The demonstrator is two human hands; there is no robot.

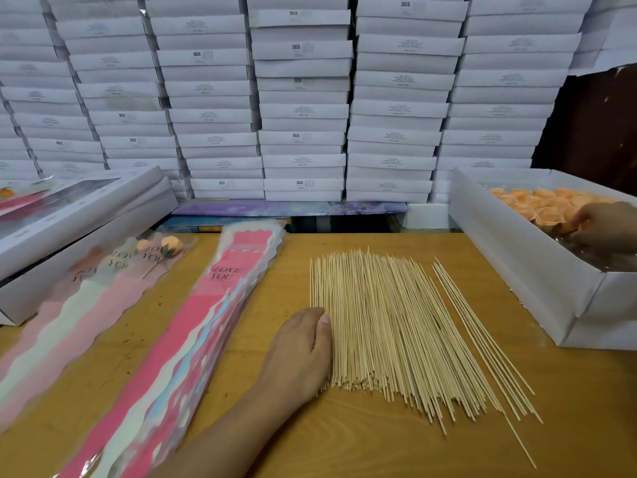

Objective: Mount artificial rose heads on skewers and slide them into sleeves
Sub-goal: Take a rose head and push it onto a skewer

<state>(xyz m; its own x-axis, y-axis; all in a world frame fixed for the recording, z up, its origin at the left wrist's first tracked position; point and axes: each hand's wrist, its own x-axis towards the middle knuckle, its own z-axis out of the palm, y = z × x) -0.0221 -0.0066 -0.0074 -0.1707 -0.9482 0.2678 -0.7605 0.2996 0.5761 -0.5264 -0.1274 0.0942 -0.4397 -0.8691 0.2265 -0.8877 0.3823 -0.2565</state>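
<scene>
Stacked white cartons wall off the back of a wooden bench (379, 443) where every part of the job is laid out. Taking the fan of skewers (389, 326) as the landmark, the left hand (303, 346) lies nearest, at the pile's left edge, palm down, fingers fairly straight along the outermost sticks and thumb tip touching them; it presses or steadies but grips none that I can see. Left of the skewers lies a thick stack of pink "LOVE YOU" sleeves (193, 339), and further left a few filled sleeves (113, 281), one showing a peach rose on its stick near its top. Right of the skewers, and farther back, stands an open white box (517, 257) of peach rose heads (537, 205); the right hand (603, 222) reaches into it at the frame edge, fingers curled down among the heads, though whether it has one pinched I cannot tell. This looks like the gathering step: one stick and one head for the next flower. Next, I judge, the left hand must separate a single skewer without dragging its neighbours, and the right must lift one head clear so the point can enter its base.
</scene>
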